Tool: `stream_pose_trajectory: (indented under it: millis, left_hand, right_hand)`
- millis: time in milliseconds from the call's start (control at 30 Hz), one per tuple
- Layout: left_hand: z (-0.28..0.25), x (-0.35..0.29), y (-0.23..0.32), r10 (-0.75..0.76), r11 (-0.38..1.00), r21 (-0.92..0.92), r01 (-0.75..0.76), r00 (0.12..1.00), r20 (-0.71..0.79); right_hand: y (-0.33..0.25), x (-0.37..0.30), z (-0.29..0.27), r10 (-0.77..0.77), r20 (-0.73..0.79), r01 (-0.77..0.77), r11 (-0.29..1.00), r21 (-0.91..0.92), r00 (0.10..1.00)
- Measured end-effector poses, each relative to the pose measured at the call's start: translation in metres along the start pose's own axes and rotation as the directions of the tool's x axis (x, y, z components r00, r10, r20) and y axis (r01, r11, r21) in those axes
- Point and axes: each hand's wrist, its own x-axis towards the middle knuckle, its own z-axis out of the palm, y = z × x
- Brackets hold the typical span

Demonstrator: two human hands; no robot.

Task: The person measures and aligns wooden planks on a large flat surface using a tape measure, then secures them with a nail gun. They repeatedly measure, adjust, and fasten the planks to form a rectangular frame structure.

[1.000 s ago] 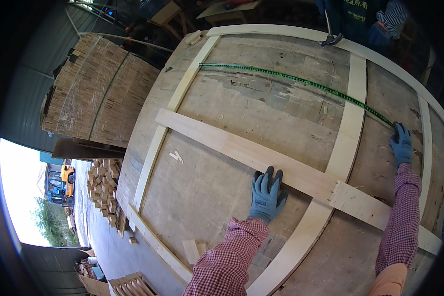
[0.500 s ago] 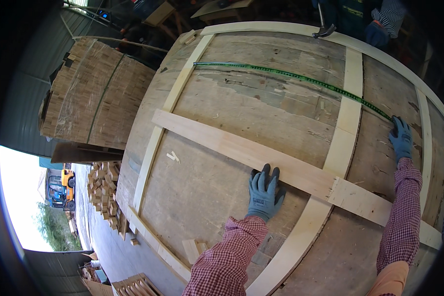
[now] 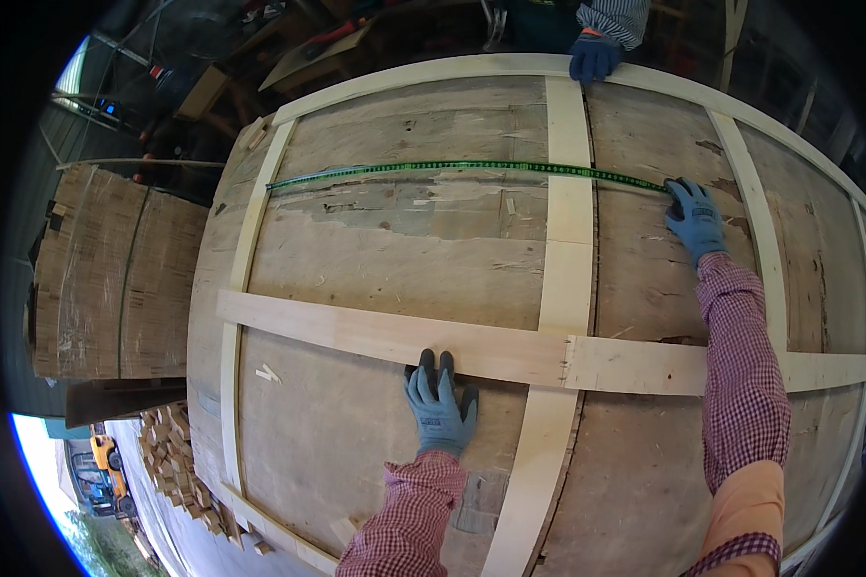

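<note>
Plainly, a narrow green measuring tape with dark markings point(image 3: 471, 164) runs across the upper middle of the frame, its left end on a pale upright wooden strip point(image 3: 248, 231) and its span passing over a wider pale wooden strip point(image 3: 570, 221) right of centre. At its right end, the right hand in a blue-grey work glove point(image 3: 700, 223) has its fingers curled shut on the tape, though what lies under the palm is hidden. Below, a long, smooth, pinkish wooden plank point(image 3: 385, 334) crosses the middle of the frame over both strips, with a jagged joint near the wider one. The left hand in a matching glove point(image 3: 440, 415) rests at the plank's lower edge, fingers extended, thumb spread away, gripping nothing visible. All this lies on a large, worn brown wooden panel point(image 3: 404, 269), where a few pale wood slivers point(image 3: 267, 372) sit at left centre. At the top, right of centre, a co-worker's hand in a dark blue glove point(image 3: 595, 58) touches the panel's pale border strip point(image 3: 433, 69). A tall film-wrapped stack of brown wood pieces point(image 3: 106, 279) stands at the left; an orange and blue forklift point(image 3: 111, 471) shows lower left
</note>
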Motion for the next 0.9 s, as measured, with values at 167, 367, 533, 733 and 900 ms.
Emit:
stream_pose_trajectory:
  millis: [167, 367, 533, 733, 900]
  left_hand:
    - [-0.004, -0.001, -0.002, 0.013, 1.000, 0.009, -0.013, 1.000, 0.018]
    - [-0.006, 0.000, 0.001, 0.008, 1.000, 0.024, -0.009, 1.000, 0.029]
    - [-0.005, 0.000, 0.001, -0.015, 1.000, 0.006, 0.015, 0.999, 0.037]
    - [-0.006, -0.002, -0.001, -0.002, 1.000, -0.003, 0.002, 1.000, 0.015]
    - [-0.006, 0.000, 0.002, -0.015, 1.000, -0.008, 0.015, 0.999, 0.039]
  right_hand:
    - [0.005, -0.004, 0.009, -0.036, -0.081, 0.037, 0.999, 0.009, 0.996]
    - [0.005, -0.002, 0.009, -0.015, -0.021, 0.015, 1.000, -0.005, 1.000]
    - [-0.004, 0.010, -0.010, 0.073, 0.169, -0.066, 0.997, -0.048, 0.983]
    - [-0.002, 0.004, 0.002, 0.058, 0.112, -0.050, 0.996, -0.075, 0.992]
    - [0.009, 0.010, 0.004, 0.012, 0.102, -0.009, 1.000, -0.030, 0.995]
